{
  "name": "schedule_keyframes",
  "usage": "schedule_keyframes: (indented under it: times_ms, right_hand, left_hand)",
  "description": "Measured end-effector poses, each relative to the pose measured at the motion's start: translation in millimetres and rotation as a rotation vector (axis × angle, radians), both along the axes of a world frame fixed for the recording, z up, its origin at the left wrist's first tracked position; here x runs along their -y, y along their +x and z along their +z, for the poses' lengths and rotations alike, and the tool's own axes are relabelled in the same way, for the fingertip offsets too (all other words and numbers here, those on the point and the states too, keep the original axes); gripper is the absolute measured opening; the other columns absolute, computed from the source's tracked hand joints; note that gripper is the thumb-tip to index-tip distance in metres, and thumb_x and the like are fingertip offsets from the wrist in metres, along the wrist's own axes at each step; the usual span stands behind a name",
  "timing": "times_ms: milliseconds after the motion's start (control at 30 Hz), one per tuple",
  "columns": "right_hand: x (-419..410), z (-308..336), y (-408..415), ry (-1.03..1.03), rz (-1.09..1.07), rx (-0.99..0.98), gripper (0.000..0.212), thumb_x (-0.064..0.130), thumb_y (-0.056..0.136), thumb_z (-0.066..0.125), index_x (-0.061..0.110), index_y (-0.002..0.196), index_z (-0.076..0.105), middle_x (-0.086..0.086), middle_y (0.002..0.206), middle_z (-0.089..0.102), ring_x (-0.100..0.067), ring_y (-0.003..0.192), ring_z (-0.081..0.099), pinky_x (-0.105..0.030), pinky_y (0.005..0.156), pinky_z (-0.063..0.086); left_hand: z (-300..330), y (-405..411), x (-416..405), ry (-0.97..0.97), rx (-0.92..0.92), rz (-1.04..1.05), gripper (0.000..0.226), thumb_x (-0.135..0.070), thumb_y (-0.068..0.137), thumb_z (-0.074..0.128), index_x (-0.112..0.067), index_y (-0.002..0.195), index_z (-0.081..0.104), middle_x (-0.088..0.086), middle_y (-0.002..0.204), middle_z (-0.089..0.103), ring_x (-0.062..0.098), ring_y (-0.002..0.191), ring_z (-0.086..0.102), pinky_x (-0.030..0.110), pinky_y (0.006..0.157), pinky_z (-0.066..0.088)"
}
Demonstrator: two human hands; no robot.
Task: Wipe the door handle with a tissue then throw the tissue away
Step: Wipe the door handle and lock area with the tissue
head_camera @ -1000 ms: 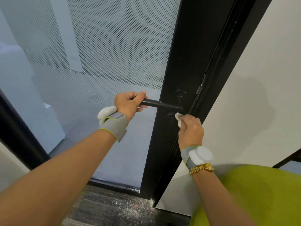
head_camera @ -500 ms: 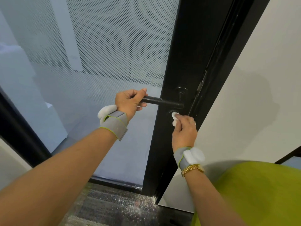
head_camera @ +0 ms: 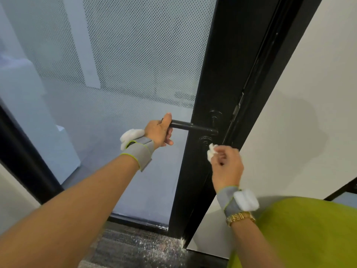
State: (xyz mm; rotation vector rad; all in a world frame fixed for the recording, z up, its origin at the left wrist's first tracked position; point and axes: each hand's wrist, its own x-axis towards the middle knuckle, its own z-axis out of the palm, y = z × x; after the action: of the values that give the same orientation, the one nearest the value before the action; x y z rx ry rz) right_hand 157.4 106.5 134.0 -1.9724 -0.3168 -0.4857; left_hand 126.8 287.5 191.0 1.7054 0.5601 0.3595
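A black lever door handle (head_camera: 195, 127) sticks out leftward from the black door frame (head_camera: 216, 74). My left hand (head_camera: 159, 131) grips the free end of the handle. My right hand (head_camera: 226, 163) pinches a small crumpled white tissue (head_camera: 211, 152) just below the handle's base, beside the round lock plate (head_camera: 204, 140). The tissue is close to the frame; I cannot tell whether it touches. Both wrists wear grey straps with white pads, and a gold watch sits on the right wrist.
The door pane (head_camera: 125, 74) is frosted glass with a dot pattern. A white wall (head_camera: 309, 113) stands to the right of the frame. A lime-green rounded object (head_camera: 309, 229) fills the lower right. Dusty dark carpet (head_camera: 139, 246) lies at the door's foot.
My right hand with the tissue has drifted down and left, away from the handle's base, and turned so its fingers show. The left hand keeps its grip on the handle.
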Motion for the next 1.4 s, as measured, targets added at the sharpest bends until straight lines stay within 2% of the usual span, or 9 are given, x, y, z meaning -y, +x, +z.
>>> schedule_keyframes:
  times_ms: [133, 300, 467, 600, 667, 833, 1033, 1200, 1400]
  right_hand:
    - [0, 48, -4, 0.186, -0.056, 0.198, 0.023, 0.002, 0.080, 0.060, 0.025, 0.082, 0.061, 0.005, 0.089, 0.053, 0.013, 0.073, 0.054, 0.002, 0.060, 0.041]
    - [-11, 97, 28, -0.263, 0.143, 0.060, 0.014, 0.003, 0.078, 0.062, 0.009, 0.083, 0.074, -0.008, 0.084, 0.069, -0.006, 0.065, 0.052, -0.005, 0.061, 0.035]
    - [-14, 114, 38, -0.311, 0.073, -0.031, 0.015, 0.004, 0.083, 0.061, 0.007, 0.090, 0.073, -0.013, 0.098, 0.070, -0.028, 0.090, 0.064, -0.020, 0.069, 0.041]
    - [-1, 103, 21, -0.250, 0.114, -0.054, 0.016, 0.003, 0.079, 0.063, 0.012, 0.084, 0.075, -0.006, 0.088, 0.074, 0.002, 0.062, 0.059, 0.005, 0.059, 0.037]
    - [0, 102, 18, -0.234, 0.127, -0.062, 0.016, 0.004, 0.080, 0.063, 0.013, 0.084, 0.076, -0.005, 0.085, 0.074, 0.006, 0.053, 0.051, 0.004, 0.051, 0.038]
    - [-19, 116, 29, -0.380, 0.113, -0.066, 0.024, 0.003, 0.087, 0.052, 0.010, 0.098, 0.072, -0.011, 0.103, 0.072, -0.028, 0.095, 0.063, -0.023, 0.078, 0.046]
    - [-7, 110, 18, -0.293, 0.096, -0.097, 0.020, 0.003, 0.083, 0.058, 0.012, 0.090, 0.075, -0.008, 0.095, 0.074, -0.015, 0.083, 0.063, -0.007, 0.067, 0.037]
    - [-27, 116, 22, -0.540, 0.110, -0.063, 0.027, 0.004, 0.087, 0.049, 0.012, 0.099, 0.071, -0.011, 0.105, 0.070, -0.030, 0.102, 0.057, -0.031, 0.084, 0.045]
    - [-35, 118, 7, -0.567, 0.063, -0.151, 0.031, 0.000, 0.088, 0.046, 0.012, 0.103, 0.069, -0.015, 0.109, 0.065, -0.030, 0.104, 0.056, -0.031, 0.084, 0.046]
  left_hand:
    - [3, -2, 3, -0.047, -0.038, -0.009, 0.046, -0.046, 0.094, 0.033, -0.016, 0.060, 0.041, -0.002, 0.054, 0.036, 0.010, 0.036, 0.049, 0.017, 0.042, 0.035]
    - [8, -4, 5, -0.065, -0.095, 0.001, 0.046, -0.046, 0.094, 0.033, -0.015, 0.061, 0.042, -0.001, 0.056, 0.036, 0.017, 0.047, 0.043, 0.022, 0.046, 0.034]
    - [14, -6, 8, -0.069, -0.112, 0.006, 0.047, -0.046, 0.095, 0.033, -0.015, 0.060, 0.039, 0.001, 0.057, 0.034, 0.018, 0.050, 0.039, 0.023, 0.049, 0.032]
    - [19, -7, 13, -0.149, -0.114, 0.011, 0.046, -0.043, 0.096, 0.033, -0.014, 0.060, 0.036, 0.002, 0.058, 0.031, 0.017, 0.051, 0.034, 0.022, 0.048, 0.031]
    - [22, -7, 15, -0.221, -0.100, 0.032, 0.044, -0.040, 0.096, 0.034, -0.015, 0.061, 0.036, 0.001, 0.060, 0.030, 0.016, 0.052, 0.030, 0.020, 0.042, 0.030]
    - [20, -6, 14, -0.215, -0.093, 0.031, 0.043, -0.040, 0.096, 0.035, -0.015, 0.061, 0.038, 0.001, 0.061, 0.033, 0.015, 0.053, 0.032, 0.018, 0.035, 0.033]
    - [19, -5, 13, -0.220, -0.156, 0.021, 0.043, -0.045, 0.096, 0.030, -0.015, 0.066, 0.037, 0.003, 0.059, 0.033, 0.019, 0.050, 0.039, 0.023, 0.048, 0.031]
    - [20, -6, 13, -0.197, -0.172, 0.007, 0.040, -0.043, 0.096, 0.027, -0.015, 0.069, 0.037, 0.003, 0.062, 0.034, 0.020, 0.050, 0.042, 0.023, 0.050, 0.035]
    - [27, -10, 8, -0.272, -0.154, -0.110, 0.033, -0.043, 0.097, 0.028, -0.014, 0.089, 0.042, 0.002, 0.068, 0.039, 0.016, 0.055, 0.046, 0.023, 0.048, 0.040]
